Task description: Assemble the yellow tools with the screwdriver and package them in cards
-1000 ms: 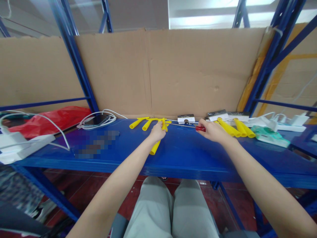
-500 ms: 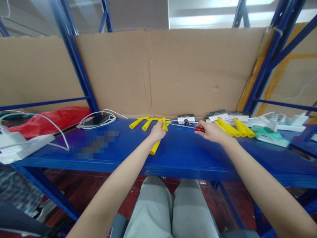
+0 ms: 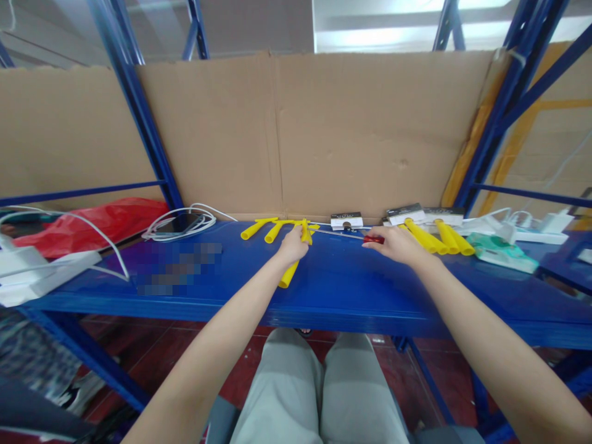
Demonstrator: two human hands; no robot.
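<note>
My left hand [image 3: 294, 245] is closed around a yellow plastic handle [image 3: 288, 275], whose tubular end sticks out below toward the table's front edge. Between the fingers of my right hand [image 3: 393, 242] is the red grip of a screwdriver [image 3: 374, 239]. Its thin metal shaft runs left to the head of the yellow handle, and the tip's exact contact is too small to make out. Just left of my left hand lie more yellow handles [image 3: 274, 232]. Behind the shaft sits a small black-and-white box [image 3: 346, 220].
More yellow handles [image 3: 425, 239] lean by black-and-white boxes [image 3: 405, 214] at right, beside a green-and-white packet [image 3: 502, 251] and white power strip [image 3: 541, 237]. At left are coiled white cable [image 3: 180, 227] and a red bag [image 3: 102, 227]. Cardboard [image 3: 324, 135] backs the blue table [image 3: 342, 290].
My right fingers have shifted on the screwdriver, leaving more of its red grip showing. My left hand stays on the yellow handle in the same place.
</note>
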